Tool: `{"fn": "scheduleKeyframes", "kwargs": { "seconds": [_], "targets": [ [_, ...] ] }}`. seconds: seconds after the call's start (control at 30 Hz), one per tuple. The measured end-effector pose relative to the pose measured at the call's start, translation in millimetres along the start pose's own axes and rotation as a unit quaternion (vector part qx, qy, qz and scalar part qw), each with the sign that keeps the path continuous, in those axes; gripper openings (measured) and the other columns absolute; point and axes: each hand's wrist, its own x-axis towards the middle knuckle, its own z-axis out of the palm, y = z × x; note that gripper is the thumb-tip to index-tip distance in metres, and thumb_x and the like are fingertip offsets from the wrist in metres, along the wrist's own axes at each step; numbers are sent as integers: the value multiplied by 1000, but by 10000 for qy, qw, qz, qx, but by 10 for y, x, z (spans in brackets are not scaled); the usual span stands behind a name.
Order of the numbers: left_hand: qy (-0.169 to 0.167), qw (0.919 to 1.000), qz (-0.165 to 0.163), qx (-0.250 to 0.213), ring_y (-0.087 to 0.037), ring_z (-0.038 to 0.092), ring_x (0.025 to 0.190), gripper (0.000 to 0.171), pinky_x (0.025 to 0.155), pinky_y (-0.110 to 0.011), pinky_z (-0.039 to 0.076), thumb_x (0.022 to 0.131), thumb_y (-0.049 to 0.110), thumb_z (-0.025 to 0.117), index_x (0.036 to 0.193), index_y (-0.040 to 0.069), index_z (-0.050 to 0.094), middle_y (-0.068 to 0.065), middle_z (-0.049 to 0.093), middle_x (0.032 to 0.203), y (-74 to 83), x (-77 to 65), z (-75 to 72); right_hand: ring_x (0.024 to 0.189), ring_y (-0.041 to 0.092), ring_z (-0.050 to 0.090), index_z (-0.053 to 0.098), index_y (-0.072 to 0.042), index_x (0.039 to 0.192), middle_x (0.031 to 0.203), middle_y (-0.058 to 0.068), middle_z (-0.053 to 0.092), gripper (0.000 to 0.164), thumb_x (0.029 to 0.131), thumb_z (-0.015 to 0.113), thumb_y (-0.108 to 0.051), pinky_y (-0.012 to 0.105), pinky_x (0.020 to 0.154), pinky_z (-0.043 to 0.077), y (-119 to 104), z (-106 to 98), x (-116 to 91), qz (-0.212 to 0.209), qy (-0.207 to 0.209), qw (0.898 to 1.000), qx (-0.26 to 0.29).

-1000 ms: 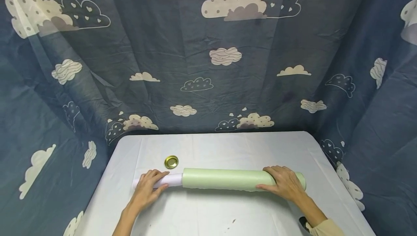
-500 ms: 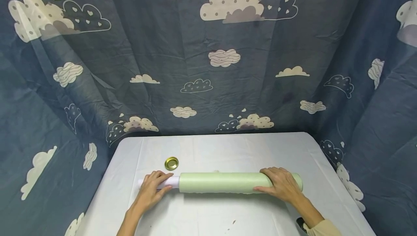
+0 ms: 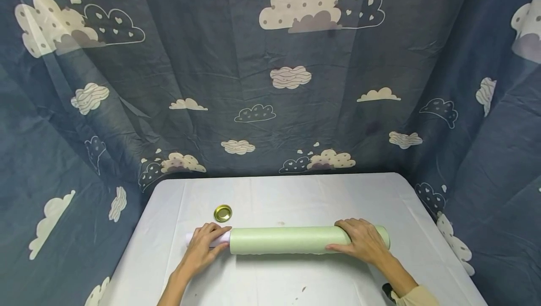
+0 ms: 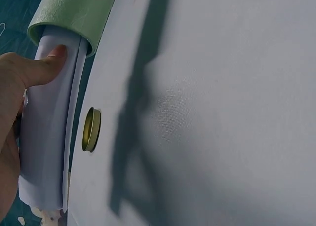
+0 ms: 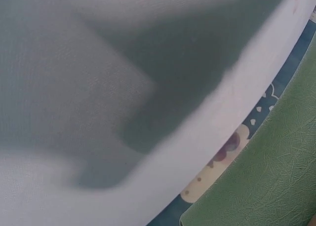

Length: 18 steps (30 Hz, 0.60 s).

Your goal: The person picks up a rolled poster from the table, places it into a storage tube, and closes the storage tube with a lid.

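A long pale green tube [image 3: 279, 240] lies crosswise in front of me, its shadow on the white table under it. From its left end juts a rolled white sheet [image 4: 47, 127], part of it inside the tube. My left hand [image 3: 200, 248] grips this roll close to the tube's mouth, with the thumb [image 4: 54, 63] along its side in the left wrist view. Near the tube's right end, my right hand [image 3: 363, 240] holds it with the fingers over the top and the thumb on the near side. The right wrist view shows mostly the tube's creased green surface [image 5: 261, 176].
A shallow gold jar lid [image 3: 222, 213] sits on the white table [image 3: 296, 198] just beyond the left hand. A dark blue cloth with cloud prints [image 3: 211, 62] hangs behind and at both sides. A few small brown marks [image 3: 303, 289] dot the table near me.
My left hand has moved right, and the white roll has slid deeper into the green tube, so less of it shows. The tube and right hand have shifted slightly left and nearer.
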Motion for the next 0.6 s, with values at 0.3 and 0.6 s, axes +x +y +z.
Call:
{"fn": "scheduleKeyframes", "kwargs": {
  "seconds": [0.3,0.6],
  "targets": [
    [-442,9985,-324,90,-17,62,102,46,90,-42,46,80,12,86,125,13,75,1,69,109,89,34,69,64,13,65,75,-16,95,81,-2,74,68,72,75,-80,31,59,52,14,-27,-8,35,-31,10000,-38],
    [-254,9990,-290,229,-30,63,116,50,102,-55,42,83,27,85,128,11,71,-8,69,122,79,86,-35,64,11,62,74,-17,96,81,-4,74,67,69,78,-78,29,58,48,36,-106,5,242,-135,9995,-144]
  ]
}}
